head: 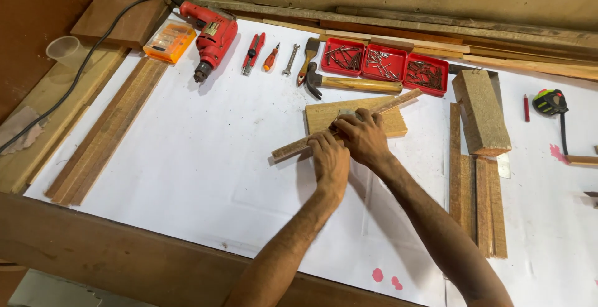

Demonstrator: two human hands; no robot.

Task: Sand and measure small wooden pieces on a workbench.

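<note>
We press our left hand point(330, 157) and right hand point(365, 137), both closed over a long wooden strip point(293, 149), holding it diagonally across a flat wooden board point(324, 117) beneath our fingers, with a hammer point(349, 83) just beyond the grip and red nail trays point(384, 62) farther beyond.

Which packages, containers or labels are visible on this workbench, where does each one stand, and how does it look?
Orange bit case: far left, beside the red drill; flat, rectangular, clear lid.
Three red trays: back centre, in a row; square, holding nails.
Clear plastic cup: left edge; round, translucent.
Label on drill: small pale patch on the body.
Tape measure: right; black and green casing.
No screens or signs.
</note>
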